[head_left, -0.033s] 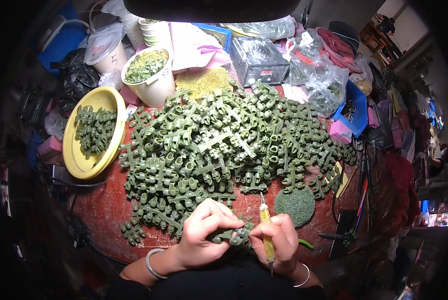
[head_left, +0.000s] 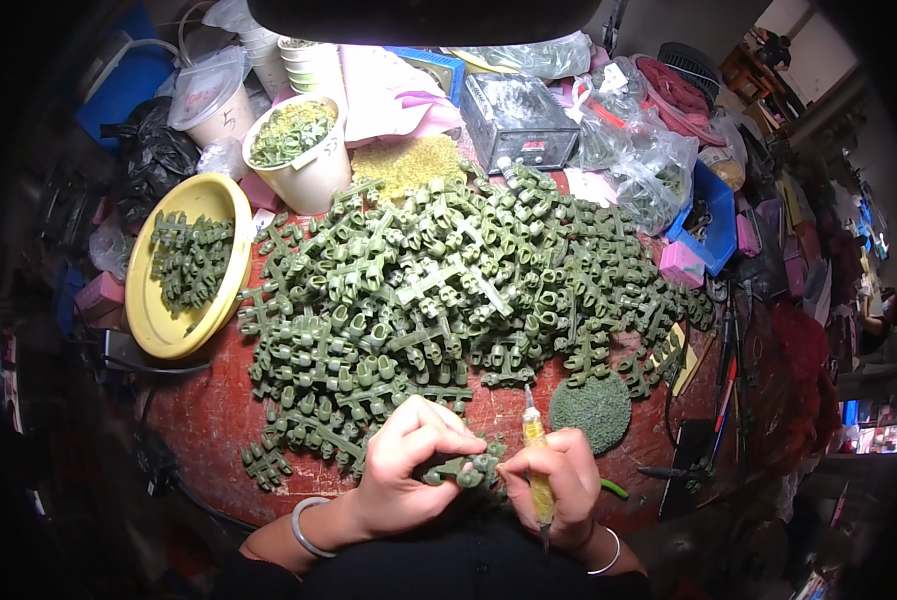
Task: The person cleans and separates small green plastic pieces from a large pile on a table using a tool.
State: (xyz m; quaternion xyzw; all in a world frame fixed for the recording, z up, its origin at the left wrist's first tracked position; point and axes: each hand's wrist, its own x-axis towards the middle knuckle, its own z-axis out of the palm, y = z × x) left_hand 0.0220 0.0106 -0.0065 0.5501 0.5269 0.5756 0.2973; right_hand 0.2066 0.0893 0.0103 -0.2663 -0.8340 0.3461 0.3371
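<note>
My left hand (head_left: 414, 460) is closed on a green cluster piece (head_left: 477, 470) with small knobbly parts, held low over the front of the table. My right hand (head_left: 557, 485) grips a slim double-ended tool (head_left: 536, 450) with a yellow, see-through handle and thin metal points. One point is directed up and away, the other down toward me. The right thumb and fingertips are close against the piece's right side; whether they pinch it is hard to make out. Just beyond both hands rises a large pile of similar green branched pieces (head_left: 429, 280), some skull-shaped, some ring-like.
A round green textured pad (head_left: 591, 412) lies right of the pile. At left stands a yellow basin (head_left: 139, 310) with more green pieces. Behind are a white bucket (head_left: 314, 180), a dark control box (head_left: 519, 120) and plastic bags. A blue bin (head_left: 721, 220) and tools line the right side.
The yellow-handled tool and my right hand have shifted very slightly to the right. My left hand still holds the green cluster piece, which has turned a little.
</note>
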